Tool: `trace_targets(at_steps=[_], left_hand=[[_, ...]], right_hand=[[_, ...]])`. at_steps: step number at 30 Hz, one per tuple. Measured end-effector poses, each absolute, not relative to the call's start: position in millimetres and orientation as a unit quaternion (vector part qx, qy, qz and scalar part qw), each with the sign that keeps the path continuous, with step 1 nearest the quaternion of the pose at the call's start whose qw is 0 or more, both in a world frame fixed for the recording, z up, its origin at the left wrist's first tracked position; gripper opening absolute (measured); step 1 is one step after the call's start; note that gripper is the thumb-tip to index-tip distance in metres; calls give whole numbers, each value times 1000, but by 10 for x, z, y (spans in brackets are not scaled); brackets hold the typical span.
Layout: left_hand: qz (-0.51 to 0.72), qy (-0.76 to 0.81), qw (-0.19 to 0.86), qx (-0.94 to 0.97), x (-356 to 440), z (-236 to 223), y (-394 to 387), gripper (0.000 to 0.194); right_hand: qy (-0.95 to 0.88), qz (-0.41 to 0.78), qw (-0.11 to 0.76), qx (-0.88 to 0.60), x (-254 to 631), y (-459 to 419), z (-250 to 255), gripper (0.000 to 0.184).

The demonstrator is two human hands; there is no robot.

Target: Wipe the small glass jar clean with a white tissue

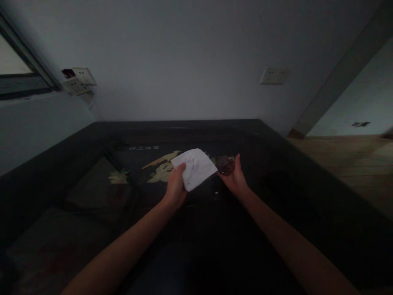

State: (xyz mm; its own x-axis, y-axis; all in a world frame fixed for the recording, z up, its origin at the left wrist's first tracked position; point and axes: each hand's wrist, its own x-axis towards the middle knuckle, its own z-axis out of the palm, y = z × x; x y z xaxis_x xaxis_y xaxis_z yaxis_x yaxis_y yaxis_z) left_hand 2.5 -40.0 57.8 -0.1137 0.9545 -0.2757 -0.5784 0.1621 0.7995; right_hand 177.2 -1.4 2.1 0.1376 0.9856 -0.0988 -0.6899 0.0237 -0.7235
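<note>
My left hand [176, 186] is closed on a white paper napkin [196, 168], thumb on top and fingers underneath. The napkin is slightly creased and spreads out flat to the right of the hand. In my right hand [236, 178] is a small round glass cup [225, 164], dark and see-through, with the thumb at its right side and the fingers below it. The napkin's right corner comes close to the cup; whether they touch I cannot tell. Both hands are over a glossy black table [196, 233].
The tabletop bears a pale bird-and-flower picture [161, 168] and light lettering [144, 148]. Behind it rises a wall with a socket plate [274, 76] on the right and more sockets [78, 84] on the left. A wooden floor [346, 155] shows at right. The room is dim.
</note>
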Motion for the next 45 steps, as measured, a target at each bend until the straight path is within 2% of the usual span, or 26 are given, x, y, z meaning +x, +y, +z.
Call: trace_targets(at_steps=[3,7,10,13,16,21,27,30,35,45], left_hand=[[550,446,665,236,79,468,-447,20],[511,438,682,286,165,306,-533,16],[483,425,692,327,196,164,-560,18],[457,427,683,377,188,49,-562,27],[433,444,614,489,151,9,-574,41],[336,471,410,705,80,46,-616,60],[325,445,320,770,21,-46,-521,73],[342,408,287,796,2,-85,-478,65],[335,407,283,801,16,-72,-482,31],[311,431,297,793,22,-22,-495,32]], right_hand=[[-246,550,719,-346,1979,68,28,42],[-301,471,750,-353,2179,110,57,48],[-342,446,732,-384,2265,111,59,60],[-388,373,711,-452,2308,122,-2,73],[-417,278,694,-517,2322,145,-102,67],[-545,151,598,-568,2313,137,-220,62],[-627,69,528,-569,2301,114,-263,61],[-650,69,508,-560,2302,122,-276,59],[-682,85,476,-549,2296,123,-285,57],[-710,85,425,-555,2257,115,-317,61]])
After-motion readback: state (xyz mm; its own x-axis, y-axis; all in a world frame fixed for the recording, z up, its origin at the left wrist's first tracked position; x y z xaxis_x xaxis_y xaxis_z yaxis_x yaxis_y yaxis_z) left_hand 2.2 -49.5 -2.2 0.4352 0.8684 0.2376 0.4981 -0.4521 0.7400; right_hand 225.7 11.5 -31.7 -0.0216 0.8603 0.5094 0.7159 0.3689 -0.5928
